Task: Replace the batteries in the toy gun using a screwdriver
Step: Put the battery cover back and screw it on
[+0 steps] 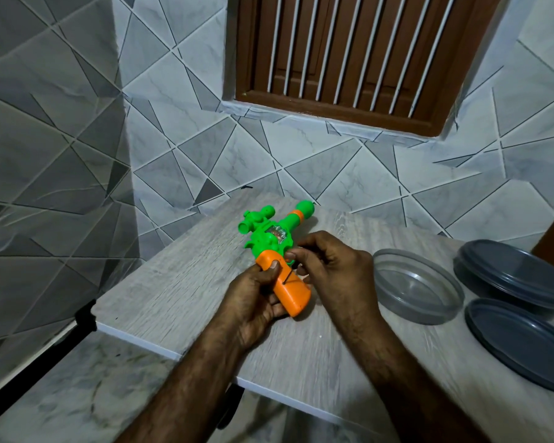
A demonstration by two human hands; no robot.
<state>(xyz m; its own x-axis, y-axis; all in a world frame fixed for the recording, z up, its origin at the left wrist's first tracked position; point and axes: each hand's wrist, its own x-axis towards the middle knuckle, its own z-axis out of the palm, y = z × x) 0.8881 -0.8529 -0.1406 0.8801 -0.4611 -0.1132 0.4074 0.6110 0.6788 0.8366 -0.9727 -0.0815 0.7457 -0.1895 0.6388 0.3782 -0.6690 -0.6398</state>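
A green toy gun with an orange handle lies on a grey wood-grain table, its barrel pointing away toward the tiled wall. My left hand grips the orange handle from the left, thumb pressed on its top. My right hand is curled at the handle's right side and holds a thin dark screwdriver shaft whose tip meets the handle. The screwdriver's grip is hidden inside my fingers. No batteries are visible.
A clear round container stands on the table right of my right hand. Farther right are two dark grey round lids or dishes. The table's front edge drops to a marble floor. A tiled wall and barred window lie beyond.
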